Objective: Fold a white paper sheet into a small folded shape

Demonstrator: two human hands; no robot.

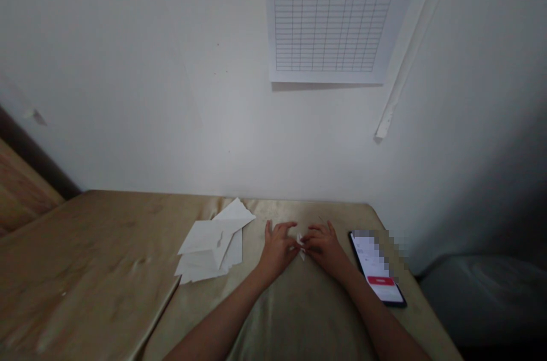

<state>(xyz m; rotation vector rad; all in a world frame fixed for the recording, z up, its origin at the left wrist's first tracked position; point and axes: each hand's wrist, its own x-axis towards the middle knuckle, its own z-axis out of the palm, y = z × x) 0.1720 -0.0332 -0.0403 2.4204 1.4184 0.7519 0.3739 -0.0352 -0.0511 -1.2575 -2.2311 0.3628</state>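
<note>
A small folded piece of white paper [301, 247] is pinched between both hands over the tan covered surface [294, 304]. My left hand [280, 244] grips its left side with thumb and a finger, the other fingers loosely spread. On the right side, my right hand [322, 244] pinches the same paper, its fingertips nearly meeting those of the left. The fingers partly cover the paper, so its exact shape is hard to make out. Several loose white sheets [200, 264] lie overlapping to the left of my left hand.
To the right of my right hand lies a phone [370, 270] with a lit screen. A white wall [149, 93] rises behind the surface, with a printed table sheet [329, 25] on it. Something wooden [25, 190] stands at the far left.
</note>
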